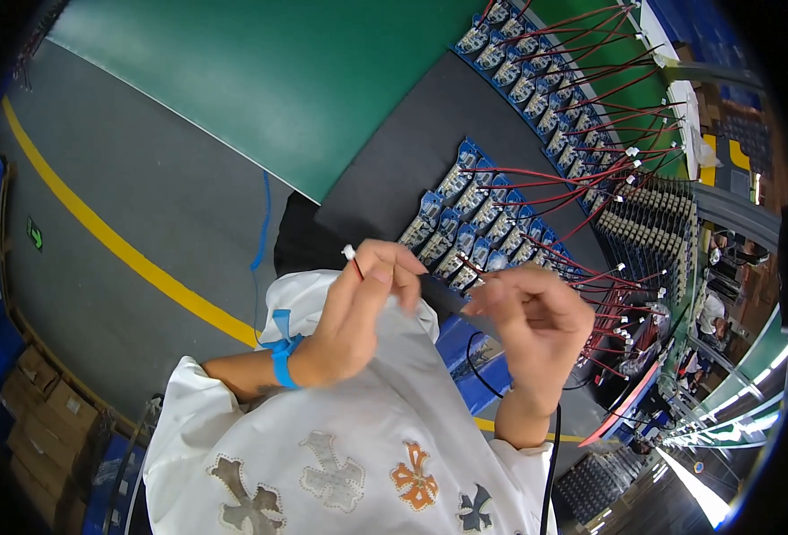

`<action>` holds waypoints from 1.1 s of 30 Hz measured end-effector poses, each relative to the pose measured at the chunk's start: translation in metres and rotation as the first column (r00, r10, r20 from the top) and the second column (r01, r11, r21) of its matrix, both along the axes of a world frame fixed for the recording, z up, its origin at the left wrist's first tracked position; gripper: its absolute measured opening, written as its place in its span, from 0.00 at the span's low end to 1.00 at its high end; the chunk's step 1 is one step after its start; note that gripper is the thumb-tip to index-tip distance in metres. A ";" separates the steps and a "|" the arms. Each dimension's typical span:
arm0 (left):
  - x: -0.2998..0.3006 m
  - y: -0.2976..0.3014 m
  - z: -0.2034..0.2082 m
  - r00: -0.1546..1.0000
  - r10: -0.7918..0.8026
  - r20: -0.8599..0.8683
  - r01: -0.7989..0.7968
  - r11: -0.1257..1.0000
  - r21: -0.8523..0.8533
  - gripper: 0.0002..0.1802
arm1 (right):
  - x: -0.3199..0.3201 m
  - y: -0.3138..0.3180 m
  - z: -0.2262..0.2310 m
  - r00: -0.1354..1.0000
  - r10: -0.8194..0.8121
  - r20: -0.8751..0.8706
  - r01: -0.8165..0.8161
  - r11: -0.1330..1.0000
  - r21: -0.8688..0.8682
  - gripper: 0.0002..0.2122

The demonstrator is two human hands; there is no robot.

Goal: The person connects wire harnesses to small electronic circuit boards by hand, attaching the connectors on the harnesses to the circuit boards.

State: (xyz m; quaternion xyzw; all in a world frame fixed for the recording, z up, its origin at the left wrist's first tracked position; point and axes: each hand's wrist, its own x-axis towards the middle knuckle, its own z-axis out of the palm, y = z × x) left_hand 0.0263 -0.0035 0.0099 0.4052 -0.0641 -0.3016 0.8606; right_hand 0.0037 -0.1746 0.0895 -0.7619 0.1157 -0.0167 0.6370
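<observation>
My left hand (355,316), in a blue wrist strap (283,358), pinches a thin dark-red wire lead, and its white connector (349,252) sticks up past the thumb. Opposite it, my right hand (536,325) is raised with thumb and fingertips pressed together. A short dark wire tip (470,265) shows at those fingertips, but I cannot tell if they hold it. Just beyond both hands lies a near panel of blue circuit boards (454,176), with red wires running off to the right.
Another blue board panel (511,76) lies farther back on the black mat (438,102), over a green tabletop (260,71). Wires with white plugs (621,334) bunch at the right. A black cable (553,464) hangs by my right arm. Cardboard boxes (50,428) stand at lower left.
</observation>
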 end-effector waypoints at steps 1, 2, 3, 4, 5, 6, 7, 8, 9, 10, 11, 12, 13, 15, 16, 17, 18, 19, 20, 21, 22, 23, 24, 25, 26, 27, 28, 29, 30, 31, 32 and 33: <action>0.004 0.005 -0.002 0.991 -0.025 -0.134 0.013 0.996 -0.092 0.16 | 0.000 0.002 0.000 0.997 0.078 -0.025 -0.081 0.961 -0.264 0.06; 0.010 0.009 0.002 0.970 -0.096 -0.225 0.062 0.986 -0.154 0.12 | 0.001 0.008 0.000 0.994 0.092 -0.051 -0.103 0.940 -0.325 0.05; 0.011 0.007 0.006 0.971 -0.090 -0.223 0.057 0.987 -0.150 0.12 | 0.003 0.012 0.000 0.994 0.097 -0.048 -0.107 0.941 -0.321 0.05; 0.011 0.000 0.010 0.980 -0.039 -0.196 0.035 0.999 -0.024 0.09 | 0.004 0.015 0.001 0.990 0.134 -0.044 -0.141 0.911 -0.387 0.05; 0.011 -0.004 0.012 0.987 0.008 -0.163 0.008 0.995 0.101 0.07 | 0.006 0.017 0.001 0.984 0.171 -0.042 -0.172 0.876 -0.450 0.05; 0.011 -0.006 0.010 0.973 -0.001 -0.231 0.005 1.000 0.016 0.05 | 0.004 0.016 -0.005 0.979 0.203 -0.009 -0.183 0.863 -0.470 0.06; 0.012 -0.006 0.011 0.973 -0.001 -0.231 0.005 1.000 0.017 0.05 | 0.004 0.017 -0.004 0.979 0.202 -0.009 -0.183 0.864 -0.470 0.06; 0.014 -0.007 0.014 0.976 0.007 -0.219 0.013 0.996 0.092 0.05 | 0.004 0.018 -0.002 0.979 0.199 -0.046 -0.196 0.852 -0.485 0.06; 0.015 -0.007 0.015 0.978 0.014 -0.206 0.021 0.986 0.166 0.05 | 0.004 0.018 -0.001 0.977 0.194 -0.084 -0.210 0.841 -0.500 0.06; 0.015 -0.007 0.014 0.978 0.015 -0.206 0.020 0.986 0.166 0.05 | 0.005 0.020 -0.001 0.977 0.194 -0.084 -0.210 0.840 -0.500 0.06; 0.015 -0.006 0.012 0.975 0.005 -0.224 0.031 0.987 0.160 0.05 | 0.005 0.021 -0.002 0.980 0.185 -0.070 -0.193 0.824 -0.533 0.07; 0.015 -0.006 0.009 0.970 -0.004 -0.241 0.042 0.987 0.153 0.05 | 0.006 0.022 -0.002 0.983 0.176 -0.056 -0.176 0.806 -0.566 0.07; 0.014 -0.004 0.007 0.970 -0.005 -0.243 0.043 0.988 0.151 0.05 | 0.006 0.020 -0.005 0.983 0.175 -0.057 -0.177 0.805 -0.567 0.07; 0.013 -0.002 0.001 0.965 -0.045 -0.258 0.079 0.989 0.124 0.05 | 0.006 0.014 -0.014 0.923 0.364 0.123 -0.148 0.631 -0.761 0.09; 0.013 -0.003 0.002 0.965 -0.043 -0.259 0.077 0.989 0.124 0.05 | 0.007 0.013 -0.014 0.923 0.366 0.121 -0.150 0.631 -0.761 0.09; 0.013 -0.004 0.003 0.962 -0.040 -0.270 0.077 0.989 0.127 0.05 | 0.008 0.012 -0.013 0.913 0.391 0.117 -0.160 0.607 -0.778 0.09; 0.013 -0.004 0.005 0.959 -0.038 -0.281 0.077 0.989 0.130 0.05 | 0.009 0.011 -0.011 0.902 0.416 0.113 -0.170 0.583 -0.794 0.09; 0.013 -0.004 0.005 0.959 -0.037 -0.282 0.077 0.989 0.129 0.05 | 0.013 0.008 -0.010 0.902 0.416 0.111 -0.172 0.583 -0.794 0.09; 0.013 -0.003 0.005 0.954 -0.005 -0.298 0.048 0.989 0.136 0.05 | 0.020 0.004 -0.008 0.909 0.407 0.087 -0.143 0.502 -0.853 0.09; 0.014 -0.002 0.006 0.949 0.027 -0.314 0.020 0.989 0.145 0.06 | 0.025 0.003 -0.006 0.916 0.395 0.065 -0.116 0.416 -0.902 0.08; 0.015 -0.001 0.007 0.950 0.028 -0.311 0.022 0.988 0.155 0.07 | 0.027 0.003 -0.004 0.942 0.334 -0.029 -0.170 0.400 -0.901 0.07; 0.014 -0.001 0.006 0.950 0.027 -0.311 0.022 0.988 0.153 0.07 | 0.030 0.001 -0.007 0.942 0.334 -0.030 -0.170 0.399 -0.901 0.07; 0.013 -0.001 0.003 0.966 0.008 -0.258 0.039 0.984 0.176 0.08 | 0.033 -0.002 -0.011 0.927 0.373 -0.036 -0.197 0.404 -0.894 0.06; 0.012 -0.001 0.001 0.979 -0.011 -0.204 0.053 0.978 0.200 0.09 | 0.034 -0.003 -0.015 0.910 0.412 -0.040 -0.224 0.408 -0.885 0.06; 0.012 -0.001 0.000 0.979 -0.010 -0.205 0.052 0.978 0.200 0.09 | 0.034 -0.002 -0.017 0.915 0.394 -0.080 -0.262 0.433 -0.862 0.05; 0.011 -0.002 -0.001 0.981 -0.011 -0.192 0.052 0.976 0.209 0.09 | 0.034 0.000 -0.018 0.915 0.396 -0.080 -0.263 0.432 -0.863 0.05; 0.011 -0.002 -0.001 0.983 -0.012 -0.181 0.052 0.974 0.218 0.09 | 0.035 0.001 -0.019 0.913 0.399 -0.081 -0.264 0.429 -0.864 0.05; 0.011 -0.002 0.000 0.983 -0.011 -0.182 0.051 0.975 0.218 0.09 | 0.036 0.002 -0.019 0.912 0.403 -0.082 -0.266 0.425 -0.865 0.05; 0.011 -0.002 0.000 0.982 -0.014 -0.187 0.055 0.975 0.214 0.09 | 0.037 0.003 -0.019 0.911 0.404 -0.083 -0.267 0.424 -0.866 0.05; 0.011 -0.002 0.001 0.981 -0.016 -0.193 0.058 0.976 0.212 0.09 | 0.037 0.003 -0.019 0.907 0.408 -0.100 -0.281 0.410 -0.868 0.05; 0.011 -0.001 0.000 0.981 -0.014 -0.193 0.055 0.976 0.212 0.09 | 0.038 0.003 -0.018 0.903 0.413 -0.117 -0.294 0.397 -0.870 0.05; 0.010 0.000 0.000 0.972 -0.010 -0.236 0.054 0.982 0.181 0.08 | 0.038 0.003 -0.018 0.902 0.415 -0.117 -0.295 0.396 -0.870 0.05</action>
